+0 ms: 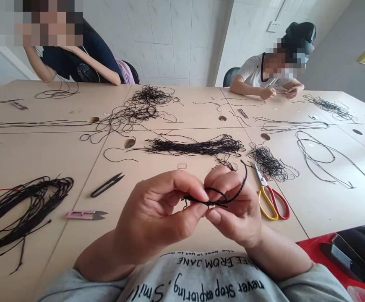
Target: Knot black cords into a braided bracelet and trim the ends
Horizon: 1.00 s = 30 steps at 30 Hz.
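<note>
while hands (160, 209) (235, 218) grip, braided cord (237, 188) half hidden

Left hand (160, 209): raised near centre, fingers curled rightward, thumb pinching against them.
Right hand (235, 209): just right of the left, fingers curled leftward, thumb pressed inward.
Left forearm (102, 260): bare, slanting up from near left.
Right forearm (280, 256): bare, slanting up from near right.

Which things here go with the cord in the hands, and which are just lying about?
In use: black braided cord, pinched between left hand and right hand.

Lying about: red-and-yellow-handled scissors, black thread snips, pink thread snips, loose black cord hank.
</note>
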Motion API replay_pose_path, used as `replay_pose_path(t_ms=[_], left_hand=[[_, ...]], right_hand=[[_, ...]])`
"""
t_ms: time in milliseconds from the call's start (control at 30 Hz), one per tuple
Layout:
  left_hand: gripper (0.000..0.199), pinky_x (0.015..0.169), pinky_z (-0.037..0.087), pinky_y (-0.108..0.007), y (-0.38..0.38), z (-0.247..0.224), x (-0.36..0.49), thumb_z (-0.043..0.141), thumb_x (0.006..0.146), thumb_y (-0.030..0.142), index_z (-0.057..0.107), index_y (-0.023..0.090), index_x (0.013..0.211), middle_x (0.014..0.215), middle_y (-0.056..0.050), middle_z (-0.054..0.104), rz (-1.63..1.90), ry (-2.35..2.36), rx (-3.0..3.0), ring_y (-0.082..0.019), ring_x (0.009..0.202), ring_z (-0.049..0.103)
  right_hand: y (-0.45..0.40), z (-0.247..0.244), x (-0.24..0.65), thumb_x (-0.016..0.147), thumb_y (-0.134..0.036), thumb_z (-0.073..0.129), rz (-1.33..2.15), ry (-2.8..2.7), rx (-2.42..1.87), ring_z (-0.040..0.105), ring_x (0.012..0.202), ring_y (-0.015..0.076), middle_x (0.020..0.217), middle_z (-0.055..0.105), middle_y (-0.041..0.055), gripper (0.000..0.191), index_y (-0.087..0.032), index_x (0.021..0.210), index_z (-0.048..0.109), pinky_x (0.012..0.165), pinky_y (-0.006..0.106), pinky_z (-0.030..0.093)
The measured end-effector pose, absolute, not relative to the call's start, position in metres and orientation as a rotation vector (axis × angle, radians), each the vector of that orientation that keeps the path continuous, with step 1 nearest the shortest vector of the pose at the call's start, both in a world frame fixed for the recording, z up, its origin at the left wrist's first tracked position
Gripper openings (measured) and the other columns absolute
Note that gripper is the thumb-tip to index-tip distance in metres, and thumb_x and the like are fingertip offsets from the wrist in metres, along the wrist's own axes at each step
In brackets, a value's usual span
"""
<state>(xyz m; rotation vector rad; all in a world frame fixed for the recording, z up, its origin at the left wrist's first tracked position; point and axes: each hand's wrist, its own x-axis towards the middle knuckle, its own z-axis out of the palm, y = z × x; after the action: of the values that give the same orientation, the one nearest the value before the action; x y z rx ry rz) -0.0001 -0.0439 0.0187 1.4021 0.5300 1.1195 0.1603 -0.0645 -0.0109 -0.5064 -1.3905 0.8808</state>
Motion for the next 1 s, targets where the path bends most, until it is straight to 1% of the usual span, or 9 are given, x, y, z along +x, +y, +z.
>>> replay_pose_path(t_ms=[100, 233, 400, 533, 633, 700, 833, 1000], left_hand=[[0.033, 0.070, 0.057, -0.011, -0.045, 0.021, 0.001, 0.070, 0.075, -0.005, 0.078, 0.026, 0.081, 0.079, 0.005, 0.074, 1.100, 0.543, 1.344, -0.007, 0.073, 0.067], [0.034, 0.068, 0.059, -0.011, -0.045, 0.019, 0.005, 0.068, 0.076, -0.006, 0.080, 0.026, 0.081, 0.076, 0.005, 0.074, 1.074, 0.473, 1.222, -0.006, 0.070, 0.069], [0.032, 0.068, 0.059, -0.010, -0.044, 0.014, 0.011, 0.067, 0.079, -0.005, 0.080, 0.024, 0.082, 0.078, 0.005, 0.076, 1.067, 0.410, 1.080, -0.005, 0.069, 0.069], [0.029, 0.070, 0.060, -0.011, -0.044, 0.017, 0.011, 0.070, 0.080, -0.002, 0.080, 0.024, 0.084, 0.080, 0.004, 0.076, 1.070, 0.401, 1.111, -0.006, 0.072, 0.069], [0.033, 0.074, 0.059, -0.010, -0.046, 0.019, 0.008, 0.071, 0.078, -0.005, 0.080, 0.026, 0.086, 0.081, 0.004, 0.074, 1.110, 0.450, 1.206, -0.006, 0.076, 0.069], [0.036, 0.074, 0.059, -0.010, -0.047, 0.019, 0.007, 0.071, 0.077, -0.006, 0.080, 0.027, 0.087, 0.082, 0.005, 0.074, 1.134, 0.474, 1.255, -0.006, 0.077, 0.070], [0.034, 0.073, 0.060, -0.012, -0.049, 0.017, 0.005, 0.071, 0.080, -0.004, 0.080, 0.027, 0.089, 0.083, 0.004, 0.074, 1.154, 0.471, 1.285, -0.007, 0.076, 0.071], [0.033, 0.073, 0.062, -0.014, -0.046, 0.016, 0.005, 0.071, 0.081, -0.004, 0.079, 0.027, 0.092, 0.084, 0.004, 0.074, 1.174, 0.447, 1.279, -0.008, 0.075, 0.071]], right_hand=[[-0.063, -0.011, 0.161, 0.089, -0.019, 0.074, 0.937, -1.379, -0.457, 0.055, 0.073, 0.0109, 0.082, 0.057, -0.0007, 0.014, -0.021, 0.086, 0.060, 0.064, 0.024, 0.049], [-0.059, -0.012, 0.160, 0.088, -0.018, 0.076, 0.993, -1.368, -0.374, 0.054, 0.069, 0.0097, 0.080, 0.056, -0.0016, 0.016, -0.021, 0.084, 0.061, 0.061, 0.023, 0.049], [-0.054, -0.014, 0.164, 0.087, -0.013, 0.074, 0.886, -1.433, -0.354, 0.055, 0.069, 0.0095, 0.079, 0.058, -0.0014, 0.014, -0.020, 0.084, 0.062, 0.062, 0.024, 0.050], [-0.055, -0.015, 0.167, 0.088, -0.013, 0.074, 0.887, -1.441, -0.376, 0.055, 0.071, 0.0092, 0.080, 0.060, -0.0008, 0.012, -0.020, 0.086, 0.064, 0.063, 0.023, 0.049], [-0.056, -0.016, 0.167, 0.090, -0.016, 0.075, 0.984, -1.360, -0.353, 0.056, 0.071, 0.0090, 0.080, 0.060, -0.0006, 0.008, -0.020, 0.090, 0.068, 0.062, 0.022, 0.049], [-0.056, -0.018, 0.166, 0.092, -0.017, 0.074, 1.043, -1.310, -0.314, 0.057, 0.071, 0.0090, 0.082, 0.061, 0.0003, 0.005, -0.021, 0.095, 0.072, 0.060, 0.022, 0.049], [-0.056, -0.022, 0.164, 0.092, -0.014, 0.073, 1.115, -1.252, -0.272, 0.059, 0.068, 0.0077, 0.086, 0.063, 0.0011, 0.015, -0.022, 0.104, 0.075, 0.058, 0.019, 0.051], [-0.056, -0.024, 0.160, 0.092, -0.011, 0.073, 1.245, -1.166, -0.215, 0.065, 0.070, 0.0056, 0.090, 0.063, 0.0002, 0.022, -0.024, 0.110, 0.076, 0.065, 0.017, 0.056]])
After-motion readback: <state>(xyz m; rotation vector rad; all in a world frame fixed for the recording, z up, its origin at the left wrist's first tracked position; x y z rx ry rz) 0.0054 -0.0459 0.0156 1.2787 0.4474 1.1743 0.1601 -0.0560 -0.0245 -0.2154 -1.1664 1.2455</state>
